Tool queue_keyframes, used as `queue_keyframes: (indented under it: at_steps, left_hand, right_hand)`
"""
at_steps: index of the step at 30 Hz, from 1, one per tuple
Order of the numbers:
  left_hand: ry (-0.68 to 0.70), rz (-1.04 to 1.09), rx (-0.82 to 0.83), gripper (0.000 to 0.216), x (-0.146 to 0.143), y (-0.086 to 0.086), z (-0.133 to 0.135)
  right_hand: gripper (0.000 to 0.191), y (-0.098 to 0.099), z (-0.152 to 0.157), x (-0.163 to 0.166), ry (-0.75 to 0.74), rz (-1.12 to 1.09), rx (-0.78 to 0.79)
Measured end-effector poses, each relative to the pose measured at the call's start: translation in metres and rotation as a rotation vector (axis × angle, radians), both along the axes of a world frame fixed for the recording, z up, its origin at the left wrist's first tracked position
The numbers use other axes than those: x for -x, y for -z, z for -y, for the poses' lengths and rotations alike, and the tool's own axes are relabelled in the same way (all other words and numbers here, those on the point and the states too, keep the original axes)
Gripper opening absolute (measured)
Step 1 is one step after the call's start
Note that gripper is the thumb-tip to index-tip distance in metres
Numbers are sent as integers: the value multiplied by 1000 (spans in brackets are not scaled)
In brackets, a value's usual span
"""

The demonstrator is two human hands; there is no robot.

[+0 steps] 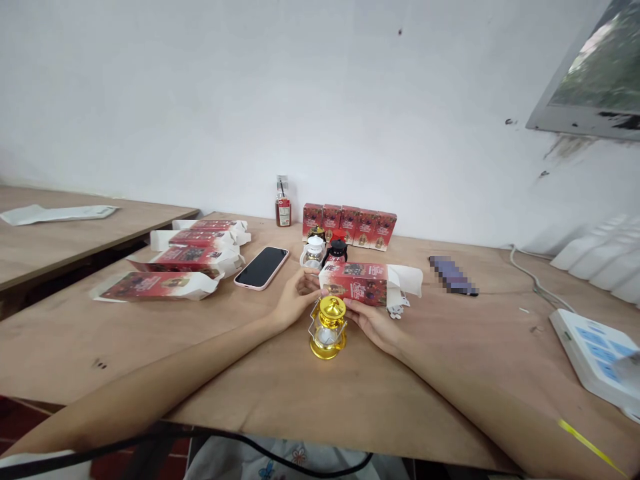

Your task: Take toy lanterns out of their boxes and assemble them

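A red printed cardboard box (356, 283) lies tilted sideways between my hands, its white end flaps open to the right. My left hand (299, 295) grips the box's left end, thumb toward me and fingers curled behind. My right hand (373, 323) holds its lower edge from the near side. Just in front of the box, a gold toy lantern (329, 328) with a clear middle and wire handle stands upright on the table. Behind the box are a white lantern (314, 251) and a black lantern (337, 251), with red and bronze ones partly hidden.
Several closed red boxes (350, 225) stand in a row near the wall. Open red boxes (160, 285) lie at the left, beside a phone (262, 268). A bottle (283, 207) stands at the back; another phone (453, 275) and a white power strip (595, 357) are at the right.
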State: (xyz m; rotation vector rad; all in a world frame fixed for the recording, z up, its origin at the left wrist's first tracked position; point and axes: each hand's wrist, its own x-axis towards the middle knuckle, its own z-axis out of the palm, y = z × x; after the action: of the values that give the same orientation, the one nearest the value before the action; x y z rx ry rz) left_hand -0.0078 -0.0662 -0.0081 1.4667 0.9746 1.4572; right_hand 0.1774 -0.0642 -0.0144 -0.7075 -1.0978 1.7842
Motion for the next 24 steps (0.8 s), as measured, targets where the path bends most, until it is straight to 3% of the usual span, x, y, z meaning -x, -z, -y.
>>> queue_keyframes:
  at_steps: [8, 16, 24]
  left_hand:
    - [-15, -183, -17, 38, 5, 2, -2]
    - [-267, -387, -225, 31, 5, -4, 6]
    - [-197, -459, -292, 24, 6, -8, 13]
  right_hand:
    - [26, -3, 2, -1, 21, -22, -36]
    - [27, -2, 4, -1, 9, -36, -56]
    - [40, -2, 4, -3, 3, -76, -42]
